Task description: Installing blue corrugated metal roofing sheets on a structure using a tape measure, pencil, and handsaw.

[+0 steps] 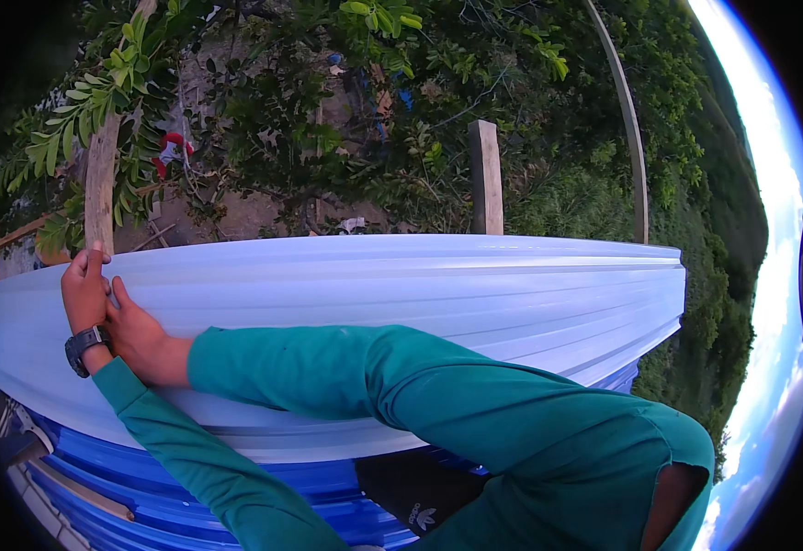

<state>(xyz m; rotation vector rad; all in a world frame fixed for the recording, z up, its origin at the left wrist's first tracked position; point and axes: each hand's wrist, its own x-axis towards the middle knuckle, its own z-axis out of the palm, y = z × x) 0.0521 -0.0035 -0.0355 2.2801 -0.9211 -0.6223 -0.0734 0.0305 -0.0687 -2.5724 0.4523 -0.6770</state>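
A long, pale ribbed roofing sheet (475,275) lies across in front of me. At its far left edge, my left hand (84,289) has its fingers bent together, their tips by the foot of a wooden pole (101,184). Whatever those fingers may hold is hidden. A dark wristwatch (78,350) is on that wrist. Pressed close beside it, my right hand (144,338) rests low over the sheet with its thumb stretched out. Its other fingers are partly covered by the left hand. Both arms wear green sleeves.
Blue ribbed roofing (163,482) lies under the pale sheet on the near side. Beyond the far edge rise a wooden post (487,179) and a thin pole (629,119). Leafy branches (80,119) hang by the left pole. The ground lies lower, among bushes.
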